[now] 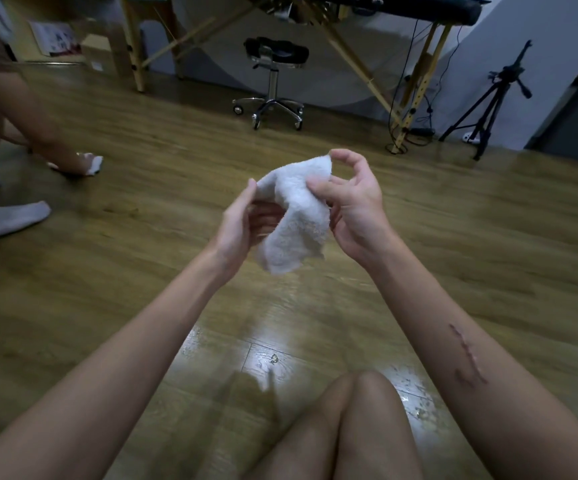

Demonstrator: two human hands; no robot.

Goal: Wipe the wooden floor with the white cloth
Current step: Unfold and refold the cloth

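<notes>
I hold a white terry cloth [298, 220] up in the air between both hands, above the wooden floor [453, 237]. My left hand [242, 220] holds its left side, thumb up along the edge, fingers behind the fabric. My right hand [353, 206] pinches the upper right part, thumb on the front and forefinger at the top corner. The cloth hangs crumpled, its lower end loose. Wet, shiny patches show on the floor [270, 355] just in front of my bare knees [360, 403].
Another person crouches at the left, a hand [72, 161] pressing a white cloth [93, 164] on the floor, white socks [6, 216] nearby. A black wheeled stool [273, 81], a folding table's wooden legs [415, 91] and a black tripod [488, 102] stand along the far wall.
</notes>
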